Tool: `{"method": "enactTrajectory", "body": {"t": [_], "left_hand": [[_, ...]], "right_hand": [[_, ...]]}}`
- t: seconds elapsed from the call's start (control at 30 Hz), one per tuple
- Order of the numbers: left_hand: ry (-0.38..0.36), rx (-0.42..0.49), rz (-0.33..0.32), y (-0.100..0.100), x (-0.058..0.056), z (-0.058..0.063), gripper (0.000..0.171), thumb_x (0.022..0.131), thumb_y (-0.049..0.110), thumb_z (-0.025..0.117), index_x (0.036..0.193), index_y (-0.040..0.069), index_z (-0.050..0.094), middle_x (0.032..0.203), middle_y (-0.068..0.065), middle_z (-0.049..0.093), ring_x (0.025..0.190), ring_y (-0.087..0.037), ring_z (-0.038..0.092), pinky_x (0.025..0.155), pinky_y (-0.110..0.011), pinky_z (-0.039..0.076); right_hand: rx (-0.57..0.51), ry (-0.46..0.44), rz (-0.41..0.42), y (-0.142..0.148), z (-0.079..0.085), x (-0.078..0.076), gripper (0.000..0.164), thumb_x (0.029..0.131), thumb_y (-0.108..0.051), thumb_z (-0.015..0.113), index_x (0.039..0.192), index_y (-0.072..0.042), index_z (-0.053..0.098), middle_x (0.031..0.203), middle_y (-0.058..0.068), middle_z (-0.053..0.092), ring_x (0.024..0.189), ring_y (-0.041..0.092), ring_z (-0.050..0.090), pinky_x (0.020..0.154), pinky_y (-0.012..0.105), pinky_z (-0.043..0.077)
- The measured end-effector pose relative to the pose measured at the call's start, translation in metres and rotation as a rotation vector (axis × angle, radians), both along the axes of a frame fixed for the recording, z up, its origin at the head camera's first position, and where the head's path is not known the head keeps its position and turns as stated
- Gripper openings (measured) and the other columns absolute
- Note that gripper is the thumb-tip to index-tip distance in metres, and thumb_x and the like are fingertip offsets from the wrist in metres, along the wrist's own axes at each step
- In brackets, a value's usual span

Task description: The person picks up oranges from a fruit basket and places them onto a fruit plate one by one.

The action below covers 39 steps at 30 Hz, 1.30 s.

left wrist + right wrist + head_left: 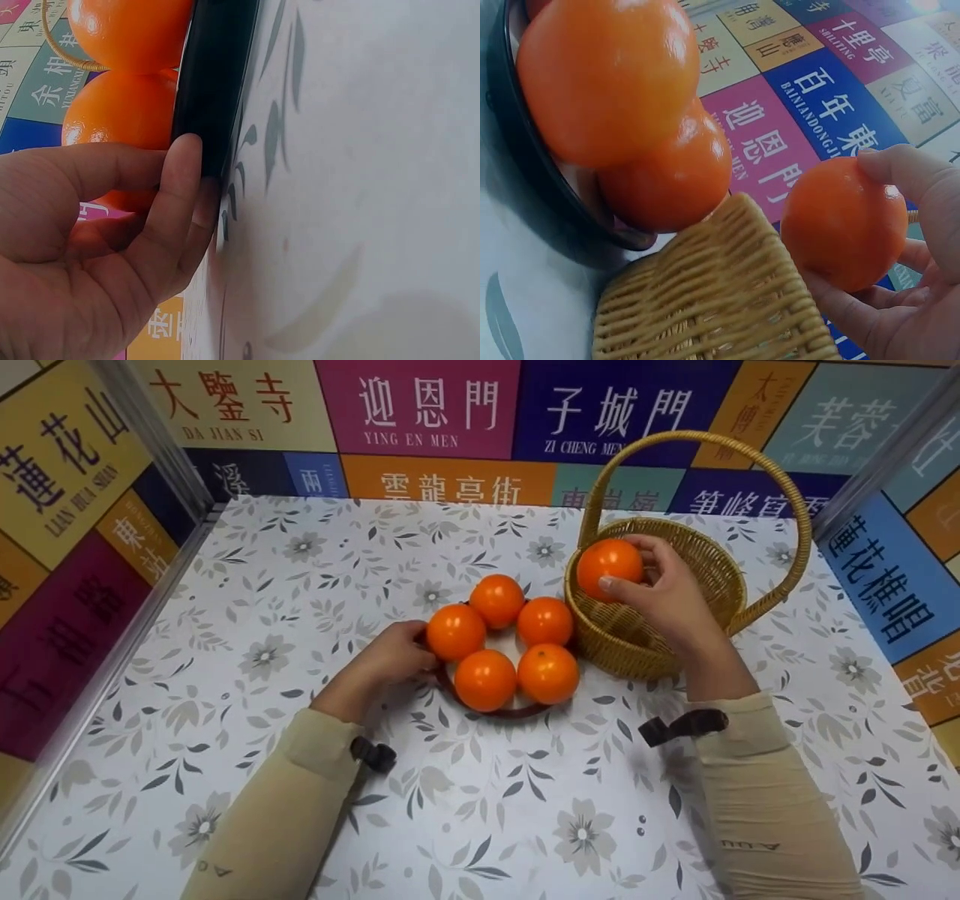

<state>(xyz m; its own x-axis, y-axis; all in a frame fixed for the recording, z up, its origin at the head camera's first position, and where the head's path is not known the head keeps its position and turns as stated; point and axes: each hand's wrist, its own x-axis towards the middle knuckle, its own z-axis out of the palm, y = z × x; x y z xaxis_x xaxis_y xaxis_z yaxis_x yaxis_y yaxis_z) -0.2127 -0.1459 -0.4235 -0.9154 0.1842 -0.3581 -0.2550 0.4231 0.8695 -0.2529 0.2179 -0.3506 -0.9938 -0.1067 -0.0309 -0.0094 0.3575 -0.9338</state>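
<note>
My right hand [671, 592] grips an orange [609, 568] between thumb and fingers. In the head view the fruit is over the left side of a wicker basket [626, 656]; the right wrist view shows this orange [844, 223] just beyond the woven rim. My left hand [397, 654] holds the left edge of a round, dark-rimmed plate [517, 712]. In the left wrist view its fingers [182, 169] bend against the plate's dark outer side [217, 82]. Several oranges [486, 680] sit in a ring on the plate, around its pale middle.
The basket's tall arched handle [802, 525] rises above its opening, close to my right forearm. A white tablecloth [300, 585] with grey flowers and leaves covers the table. Panels with coloured lettered blocks [420, 405] stand at the back and both sides.
</note>
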Motion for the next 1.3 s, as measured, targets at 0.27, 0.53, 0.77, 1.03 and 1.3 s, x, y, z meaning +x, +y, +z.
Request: {"method": "enactTrajectory", "body": {"t": [0.27, 0.53, 0.77, 1.03, 1.3], "left_hand": [[0.011, -0.019, -0.012, -0.001, 0.001, 0.001, 0.043, 0.087, 0.0, 0.065, 0.13, 0.003, 0.062, 0.116, -0.014, 0.065, 0.087, -0.022, 0.067, 0.075, -0.031, 0.06], [-0.012, -0.008, -0.006, -0.002, 0.001, 0.001, 0.045, 0.088, 0.0, 0.065, 0.132, 0.004, 0.061, 0.117, -0.014, 0.064, 0.085, -0.023, 0.068, 0.074, -0.031, 0.061], [-0.008, -0.016, -0.016, -0.001, 0.0, 0.001, 0.044, 0.089, 0.0, 0.065, 0.132, 0.004, 0.061, 0.115, -0.014, 0.064, 0.083, -0.022, 0.067, 0.073, -0.031, 0.06], [0.006, -0.009, -0.031, -0.001, 0.001, 0.002, 0.043, 0.088, 0.001, 0.065, 0.131, 0.003, 0.061, 0.111, -0.014, 0.064, 0.08, -0.021, 0.068, 0.072, -0.03, 0.06], [0.004, -0.016, -0.034, -0.001, 0.0, 0.001, 0.043, 0.088, 0.0, 0.064, 0.131, 0.003, 0.061, 0.113, -0.014, 0.064, 0.081, -0.021, 0.067, 0.073, -0.031, 0.06]], "right_hand": [[-0.014, 0.04, 0.031, -0.016, 0.003, 0.006, 0.073, 0.088, -0.028, 0.083, 0.15, -0.024, 0.045, 0.15, 0.007, 0.047, 0.138, 0.023, 0.05, 0.112, 0.044, 0.044], [0.029, 0.098, 0.077, -0.033, 0.003, 0.016, 0.074, 0.088, -0.028, 0.084, 0.15, -0.023, 0.045, 0.151, 0.005, 0.049, 0.142, 0.024, 0.049, 0.115, 0.048, 0.044], [0.074, 0.161, 0.132, -0.056, -0.004, 0.025, 0.079, 0.086, -0.031, 0.086, 0.152, -0.021, 0.045, 0.151, 0.006, 0.05, 0.138, 0.025, 0.05, 0.112, 0.052, 0.045], [0.155, 0.218, 0.212, -0.077, -0.013, 0.038, 0.079, 0.084, -0.034, 0.087, 0.151, -0.021, 0.047, 0.15, 0.005, 0.045, 0.135, 0.024, 0.05, 0.113, 0.048, 0.046], [0.249, 0.252, 0.26, -0.091, -0.021, 0.045, 0.076, 0.084, -0.031, 0.087, 0.15, -0.024, 0.049, 0.147, 0.006, 0.045, 0.129, 0.026, 0.056, 0.104, 0.046, 0.054]]}}
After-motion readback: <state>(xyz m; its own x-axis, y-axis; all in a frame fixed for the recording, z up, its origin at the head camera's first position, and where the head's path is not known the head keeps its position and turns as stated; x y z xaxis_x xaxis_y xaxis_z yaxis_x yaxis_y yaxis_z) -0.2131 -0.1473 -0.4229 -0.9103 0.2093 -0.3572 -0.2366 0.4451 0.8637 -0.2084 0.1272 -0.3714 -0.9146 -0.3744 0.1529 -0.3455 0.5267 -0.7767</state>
